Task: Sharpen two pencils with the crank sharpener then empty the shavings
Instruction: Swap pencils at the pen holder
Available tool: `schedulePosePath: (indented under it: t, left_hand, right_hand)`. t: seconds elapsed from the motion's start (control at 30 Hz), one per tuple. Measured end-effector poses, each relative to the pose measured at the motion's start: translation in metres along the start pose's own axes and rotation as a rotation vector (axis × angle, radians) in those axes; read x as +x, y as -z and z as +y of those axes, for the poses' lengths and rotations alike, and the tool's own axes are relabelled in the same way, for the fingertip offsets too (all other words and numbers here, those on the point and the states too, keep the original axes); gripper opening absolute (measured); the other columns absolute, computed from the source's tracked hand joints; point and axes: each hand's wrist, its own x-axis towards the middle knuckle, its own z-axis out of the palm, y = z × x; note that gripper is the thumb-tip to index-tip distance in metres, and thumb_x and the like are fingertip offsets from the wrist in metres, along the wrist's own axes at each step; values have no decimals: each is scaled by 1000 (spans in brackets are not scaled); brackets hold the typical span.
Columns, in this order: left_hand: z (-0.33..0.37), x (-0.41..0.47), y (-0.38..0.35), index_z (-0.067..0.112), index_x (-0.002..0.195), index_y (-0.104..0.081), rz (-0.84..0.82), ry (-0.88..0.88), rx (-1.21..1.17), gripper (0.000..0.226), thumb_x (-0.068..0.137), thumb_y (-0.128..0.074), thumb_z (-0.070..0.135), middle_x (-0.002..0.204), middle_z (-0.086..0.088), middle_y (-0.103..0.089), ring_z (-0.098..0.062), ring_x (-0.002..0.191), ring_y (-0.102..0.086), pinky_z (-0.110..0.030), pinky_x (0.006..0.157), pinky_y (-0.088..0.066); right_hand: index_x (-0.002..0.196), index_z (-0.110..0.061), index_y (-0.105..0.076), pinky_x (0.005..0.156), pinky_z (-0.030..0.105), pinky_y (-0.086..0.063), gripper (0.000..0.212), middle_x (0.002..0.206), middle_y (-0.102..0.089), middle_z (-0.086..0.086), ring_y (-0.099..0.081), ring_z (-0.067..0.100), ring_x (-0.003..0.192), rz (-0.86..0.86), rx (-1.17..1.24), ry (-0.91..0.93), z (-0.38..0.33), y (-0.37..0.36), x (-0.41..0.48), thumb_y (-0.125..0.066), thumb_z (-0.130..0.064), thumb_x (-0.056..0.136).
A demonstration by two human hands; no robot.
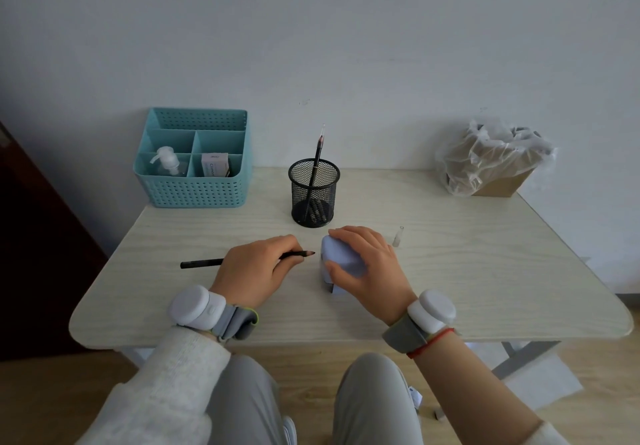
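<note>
On the table [450,271], the left hand [256,268] pinches a black pencil [202,263] whose tip points at the lilac sharpener [341,259] clasped by the right hand [367,264], with a mesh pen cup [313,195] just behind, a teal organizer [194,181] far left, and a bag-lined box [491,164] far right.

Pale wood-grain table [450,271], teal basket [194,181] back left, mesh cup [313,199] centre, bagged box [491,164] back right, lilac sharpener [341,259], clear cap [398,236] beside it.
</note>
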Motion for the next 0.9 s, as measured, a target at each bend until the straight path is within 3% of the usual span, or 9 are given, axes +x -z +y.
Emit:
schedulePosePath:
  t: [0.23,0.4,0.53,0.67,0.9]
  left_hand:
    - [-2,-4,8,28,90,-59,13,6,11,16,89,-49,40,79,10,-66,-11,71,-60,-32,59,-46]
    - [-7,-15,11,26,91,-58,54,44,-13,15,90,-49,38,79,10,-65,-12,68,-60,-33,55,-48]
    - [-6,-20,9,26,92,-57,103,144,-69,15,90,-49,39,74,12,-61,-8,60,-55,-25,49,-41]
    - [-3,-21,7,24,89,-56,105,223,-138,14,90,-49,36,56,12,-49,-8,45,-44,-23,44,-29]
    - [4,-20,4,18,92,-59,61,240,-195,20,92,-45,32,55,8,-48,-9,43,-41,-23,43,-27]
  right_hand:
    - [126,-28,-49,108,29,-19,44,133,-47,-13,-35,6,130,0,38,38,6,8,0,-47,-47,86]
    - [117,-15,-58,101,45,-37,30,125,-56,8,-48,27,119,293,-6,-123,33,33,18,-50,-29,91]
    - [125,-10,-48,102,42,-36,42,132,-47,15,-42,33,122,155,-157,-342,61,37,30,-54,-29,89]
    - [125,-8,-46,97,43,-44,49,126,-50,15,-50,32,114,57,-149,-452,73,36,33,-56,-36,87]
    - [112,-7,-55,86,37,-43,30,114,-56,16,-54,32,101,1,-202,-487,80,29,35,-51,-25,89]
